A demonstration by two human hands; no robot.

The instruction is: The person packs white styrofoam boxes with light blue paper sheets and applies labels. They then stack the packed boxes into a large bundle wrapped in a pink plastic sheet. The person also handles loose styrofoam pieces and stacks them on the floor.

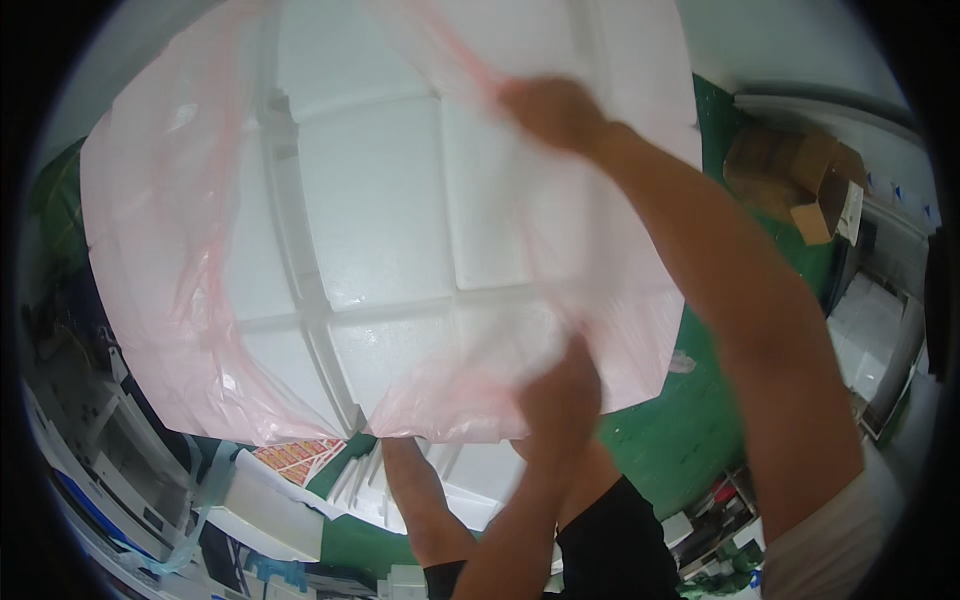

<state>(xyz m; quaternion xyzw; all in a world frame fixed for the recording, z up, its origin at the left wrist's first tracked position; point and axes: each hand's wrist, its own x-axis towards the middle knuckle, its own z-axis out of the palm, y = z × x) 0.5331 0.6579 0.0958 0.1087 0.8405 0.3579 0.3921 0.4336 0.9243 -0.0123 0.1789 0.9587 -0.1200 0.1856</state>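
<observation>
A large stack of white foam blocks (375, 202) fills the view before me. Pink translucent plastic film (202, 300) covers its left and right sides and bunches along the near edge. The middle of the stack shows bare, crossed by seams and one deep groove. My right hand (555, 112) is closed on a stretched strand of the film over the upper right of the stack. Lower down, my left hand (562, 390) grips the film close to the near edge. Both hands are blurred by motion, and their fingertips are hard to make out.
Flat white panels (480, 480) lie by my legs on the green floor (675, 427). An open cardboard box (780, 172) stands at the right. Printed sheets (300, 459) and a white foam box (262, 510) are at the lower left, near a blue translucent strap (206, 510).
</observation>
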